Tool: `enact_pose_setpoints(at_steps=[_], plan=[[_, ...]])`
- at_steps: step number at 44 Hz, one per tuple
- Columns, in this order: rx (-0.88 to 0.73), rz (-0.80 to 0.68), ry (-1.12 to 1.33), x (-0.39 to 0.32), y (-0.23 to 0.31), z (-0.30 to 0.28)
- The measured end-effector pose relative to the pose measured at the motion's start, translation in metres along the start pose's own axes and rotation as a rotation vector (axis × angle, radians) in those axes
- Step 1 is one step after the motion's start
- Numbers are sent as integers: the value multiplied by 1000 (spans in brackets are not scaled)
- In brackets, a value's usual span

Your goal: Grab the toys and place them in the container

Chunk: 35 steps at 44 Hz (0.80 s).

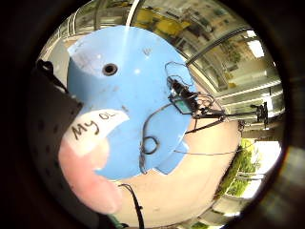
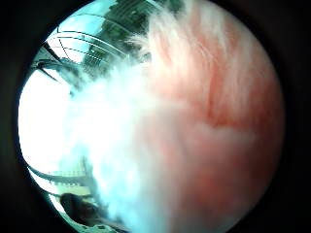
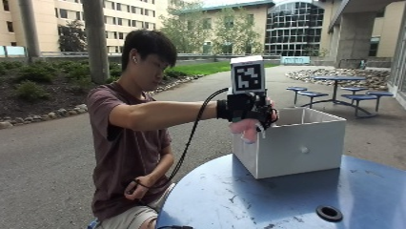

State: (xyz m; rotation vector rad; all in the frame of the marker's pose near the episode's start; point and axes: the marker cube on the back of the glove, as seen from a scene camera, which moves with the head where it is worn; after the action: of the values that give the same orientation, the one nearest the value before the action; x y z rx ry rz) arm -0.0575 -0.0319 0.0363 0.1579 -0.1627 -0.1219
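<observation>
Outdoors: gloved right hand (image 3: 248, 113) curled around a fluffy pink-and-white plush toy (image 3: 245, 130), held at the near rim of the white box (image 3: 298, 145) on the blue table (image 3: 254, 200).

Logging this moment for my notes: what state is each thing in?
Gloved right hand: raised at the box's near corner, gripping the toy.
Pink fluffy toy: held, hanging beside the box's rim, not inside yet.
White box: open-topped, upright on the blue table.

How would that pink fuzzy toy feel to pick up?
Probably soft and floppy: the toy droops below the hand gripping it. Likely light, being held at arm's length. Its long fur suggests it won't slip or roll.
</observation>
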Motion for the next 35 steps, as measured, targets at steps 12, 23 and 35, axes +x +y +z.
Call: enact_pose_setpoints(at_steps=[12,23,35], plan=[[77,-9,51,-84,-42,-44],[93,-213,7,-212,-77,-45],[51,-296,65,-297,-94,-10]])
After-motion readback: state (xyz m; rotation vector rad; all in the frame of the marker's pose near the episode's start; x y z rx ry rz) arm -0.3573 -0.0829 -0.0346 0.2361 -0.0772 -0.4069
